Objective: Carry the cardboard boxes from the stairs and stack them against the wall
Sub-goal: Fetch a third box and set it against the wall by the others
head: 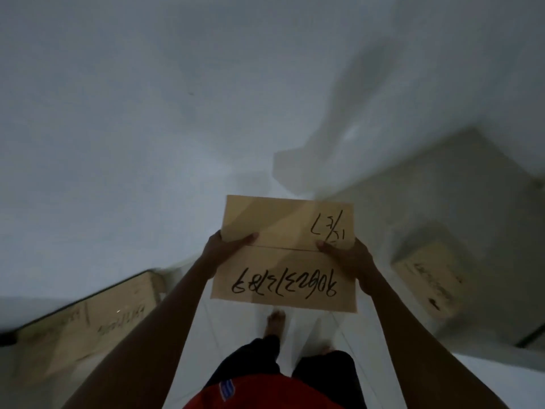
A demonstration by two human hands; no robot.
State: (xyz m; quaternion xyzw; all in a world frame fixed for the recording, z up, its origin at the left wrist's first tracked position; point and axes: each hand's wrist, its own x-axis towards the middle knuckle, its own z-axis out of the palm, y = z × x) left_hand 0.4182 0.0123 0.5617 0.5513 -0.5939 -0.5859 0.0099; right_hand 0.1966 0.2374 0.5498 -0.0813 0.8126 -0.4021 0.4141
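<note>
Hands hold a box [284,255] up in front of the person, in the middle of the view. The left hand [219,250] grips its left edge, with the thumb lying on top. The right hand [352,259] grips its right edge the same way, thumb on top. Both arms reach straight out. The box is flat and brown, with black marker writing on its top flaps, and the writing looks upside down from here. It is off the floor and touches only the hands. A second box [97,323] lies low on the left, near the white wall [132,128]. A third box [433,278] sits on the right, on a grey stair step [486,246], and looks blurry. Below the held box, a bare foot [276,321] stands on the white floor [230,326]. Dark shorts and a bit of red shirt show at the near edge. The room is dim.
</note>
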